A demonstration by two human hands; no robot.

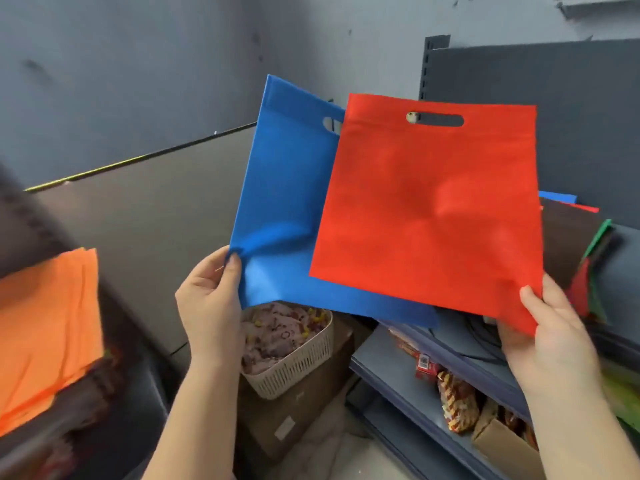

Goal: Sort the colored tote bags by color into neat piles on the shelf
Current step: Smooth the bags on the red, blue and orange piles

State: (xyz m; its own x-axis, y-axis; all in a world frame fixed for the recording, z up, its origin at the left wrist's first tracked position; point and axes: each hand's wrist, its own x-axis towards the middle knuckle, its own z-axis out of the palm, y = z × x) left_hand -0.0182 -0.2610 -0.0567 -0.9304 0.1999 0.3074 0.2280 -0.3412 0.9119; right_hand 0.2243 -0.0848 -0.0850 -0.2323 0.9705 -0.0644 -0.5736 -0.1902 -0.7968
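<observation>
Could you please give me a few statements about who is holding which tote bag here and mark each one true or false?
1. The left hand pinches the blue bag at a bottom corner. True.
2. The right hand holds a green bag. False: it holds the red bag.
3. The red bag overlaps the front of the blue bag. True.
4. The orange pile lies at the far right. False: it lies at the left.
5. The white basket sits below the blue bag. True.
</observation>
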